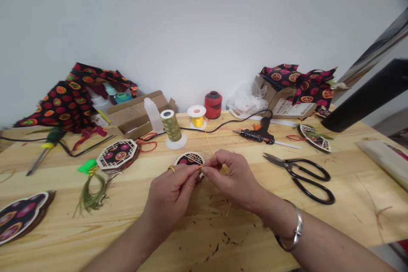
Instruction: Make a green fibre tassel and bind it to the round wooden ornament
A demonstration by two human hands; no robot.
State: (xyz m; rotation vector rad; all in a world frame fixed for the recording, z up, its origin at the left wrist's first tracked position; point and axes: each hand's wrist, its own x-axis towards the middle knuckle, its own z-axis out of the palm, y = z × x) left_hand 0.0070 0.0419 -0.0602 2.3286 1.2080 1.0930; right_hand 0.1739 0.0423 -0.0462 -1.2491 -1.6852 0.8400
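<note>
My left hand (174, 191) and my right hand (231, 178) meet at the middle of the wooden table (204, 238). Both pinch a thin yellow cord (208, 146) that runs back to a small yellow spool (197, 117). The fingertips touch just in front of a small round ornament (189, 159) with black-and-red fabric and a pale lattice face, lying flat on the table. A ring shows on my left hand and a silver bangle (295, 231) on my right wrist.
Black scissors (301, 174) lie right of my hands, a glue gun (258, 134) behind them. A gold thread spool (172, 127), a red spool (213, 104), a cardboard box (134, 114), patterned fabric (70, 97), a screwdriver (44, 148), a green tassel (91, 189) and more ornaments (117, 155) lie around.
</note>
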